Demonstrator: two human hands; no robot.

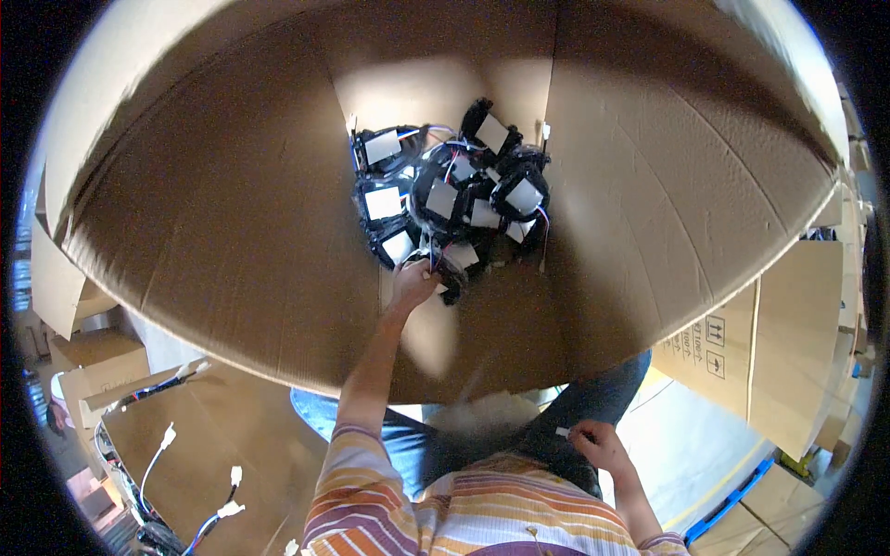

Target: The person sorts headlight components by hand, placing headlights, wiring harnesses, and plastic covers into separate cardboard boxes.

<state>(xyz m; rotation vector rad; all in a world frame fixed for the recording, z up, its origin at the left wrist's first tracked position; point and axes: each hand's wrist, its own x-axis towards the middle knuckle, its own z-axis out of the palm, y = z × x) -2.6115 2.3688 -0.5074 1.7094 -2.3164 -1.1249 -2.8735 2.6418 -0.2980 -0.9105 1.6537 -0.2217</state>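
Deep in a large cardboard box (260,232) lies a pile of black coiled wire harnesses (441,198), several with white square labels and some with coloured wires sticking out. My left hand (415,284) reaches down to the near side of the pile, its fingers closed at a black wire harness (451,287). Part of that harness is hidden behind my fingers. Over my right thigh, outside the box, my right hand (595,443) is closed in a pinch on a small white piece (563,433), too small to identify.
The box's near rim (278,382) curves across in front of my legs. At the lower left, wires with white connectors (230,508) hang over brown cardboard (250,445). More cardboard boxes (788,334) stand at the right, with a blue strip (732,500) below them.
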